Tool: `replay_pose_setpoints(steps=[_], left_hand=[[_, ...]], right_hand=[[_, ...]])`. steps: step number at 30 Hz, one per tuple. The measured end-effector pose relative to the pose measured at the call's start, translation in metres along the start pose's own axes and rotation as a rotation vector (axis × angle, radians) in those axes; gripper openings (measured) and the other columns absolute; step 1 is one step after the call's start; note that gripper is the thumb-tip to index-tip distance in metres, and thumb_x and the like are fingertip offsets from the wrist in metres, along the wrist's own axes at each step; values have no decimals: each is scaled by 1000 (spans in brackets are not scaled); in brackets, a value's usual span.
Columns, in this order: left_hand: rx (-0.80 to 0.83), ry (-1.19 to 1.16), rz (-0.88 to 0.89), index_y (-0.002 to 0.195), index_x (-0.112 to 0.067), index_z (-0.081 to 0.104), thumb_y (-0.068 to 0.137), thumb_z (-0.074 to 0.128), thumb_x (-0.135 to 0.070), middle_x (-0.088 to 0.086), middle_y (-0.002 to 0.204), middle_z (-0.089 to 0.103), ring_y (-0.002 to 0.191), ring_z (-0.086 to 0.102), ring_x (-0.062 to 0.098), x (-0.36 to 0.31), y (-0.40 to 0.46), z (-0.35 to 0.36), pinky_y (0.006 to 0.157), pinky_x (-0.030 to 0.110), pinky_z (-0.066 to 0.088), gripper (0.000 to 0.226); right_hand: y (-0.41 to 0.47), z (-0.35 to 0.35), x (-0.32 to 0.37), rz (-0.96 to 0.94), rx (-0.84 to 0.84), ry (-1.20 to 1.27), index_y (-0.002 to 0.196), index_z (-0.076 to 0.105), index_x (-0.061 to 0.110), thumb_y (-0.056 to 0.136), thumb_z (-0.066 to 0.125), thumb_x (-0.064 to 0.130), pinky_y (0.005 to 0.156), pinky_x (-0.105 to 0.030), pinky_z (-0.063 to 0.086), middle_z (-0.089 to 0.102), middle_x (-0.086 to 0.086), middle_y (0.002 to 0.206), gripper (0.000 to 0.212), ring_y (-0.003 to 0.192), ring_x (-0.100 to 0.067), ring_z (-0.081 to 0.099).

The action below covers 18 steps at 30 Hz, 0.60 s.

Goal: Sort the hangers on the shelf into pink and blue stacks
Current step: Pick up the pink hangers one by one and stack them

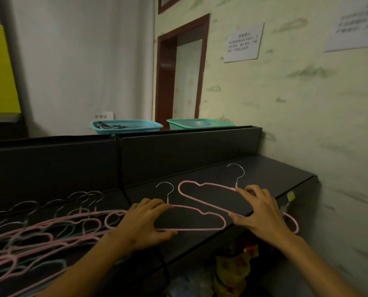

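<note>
Dark shelf (pixel 264 168), top surface, sorting at an early stage by the look of it. Item one: mixed pile of hangers (pixel 39 232) at the shelf's left end, pink and blue-green frames interleaved, metal hooks pointing toward the back panel; count not readable, unsorted. Item two: near pink hanger (pixel 198 211), flat on the shelf near its front edge, gripped by the left hand (pixel 144 224), whose fingers lie over the shoulder beside the hook while the thumb curls under the bottom bar. Item three: far pink hanger (pixel 200 185), flat, just behind and to the right of the first and overlapping it, its right end jutting past the shelf's front edge; the right hand (pixel 262 213) rests on it with fingers spread and bent, fingertips pressing the frame by the hook, whether anything is pinched cannot be told. These two appear to be the start of a pink stack; no blue stack shows anywhere, so most of the work remains. Behind the shelf: blue basket (pixel 127 126) and green basket (pixel 198 123). Writing: small card (pixel 103 116) behind the blue basket reads "补货区"; two wall notices (pixel 243 42) carry printed text too blurred to read. No brands visible.
</note>
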<state>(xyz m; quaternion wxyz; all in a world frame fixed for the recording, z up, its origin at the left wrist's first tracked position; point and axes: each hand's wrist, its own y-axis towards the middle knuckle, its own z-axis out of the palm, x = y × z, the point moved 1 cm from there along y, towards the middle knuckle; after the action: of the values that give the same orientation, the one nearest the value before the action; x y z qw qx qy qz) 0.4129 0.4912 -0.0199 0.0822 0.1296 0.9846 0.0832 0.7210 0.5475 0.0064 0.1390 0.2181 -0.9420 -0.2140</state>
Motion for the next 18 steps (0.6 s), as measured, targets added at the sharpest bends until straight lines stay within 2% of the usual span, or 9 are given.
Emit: replay_pose_setpoints(steps=[2, 5, 9, 14, 18], left_hand=[[7, -3, 13, 144, -40, 24, 78, 44, -76, -9, 150, 27, 135, 26, 12, -4, 33, 9, 110, 34, 25, 79], [42, -44, 21, 145, -38, 23, 81, 49, -69, -7, 152, 25, 136, 24, 12, -6, 78, 18, 111, 34, 24, 75], [79, -99, 34, 145, -36, 25, 82, 51, -66, -6, 150, 28, 133, 27, 11, -3, 135, 32, 110, 33, 28, 74], [107, -155, 3, 143, -35, 29, 82, 51, -67, -6, 146, 33, 127, 34, 11, -4, 184, 50, 105, 33, 34, 72], [120, -135, -41, 143, -37, 28, 81, 48, -69, -7, 145, 34, 128, 34, 11, -7, 211, 62, 106, 34, 34, 72]], right_hand=[[16, 7, -22, 4, 1, -1, 143, 43, 24, 62, 32, 82, 88, -27, 30, 39, 3, 126, 100, 111, -9, 34], [45, 17, -51, 10, 20, 24, 141, 44, 25, 58, 32, 90, 90, -26, 32, 39, 5, 126, 106, 110, -6, 31], [83, 31, -83, 15, 48, 2, 144, 41, 24, 71, 52, 74, 92, -26, 33, 38, 3, 130, 90, 112, -6, 31], [117, 49, -119, 6, 65, 13, 144, 39, 24, 65, 41, 80, 91, -26, 34, 38, 3, 130, 97, 112, -5, 29], [138, 59, -147, -13, 62, 28, 144, 41, 25, 71, 51, 69, 94, -29, 38, 38, 3, 130, 86, 112, -4, 28]])
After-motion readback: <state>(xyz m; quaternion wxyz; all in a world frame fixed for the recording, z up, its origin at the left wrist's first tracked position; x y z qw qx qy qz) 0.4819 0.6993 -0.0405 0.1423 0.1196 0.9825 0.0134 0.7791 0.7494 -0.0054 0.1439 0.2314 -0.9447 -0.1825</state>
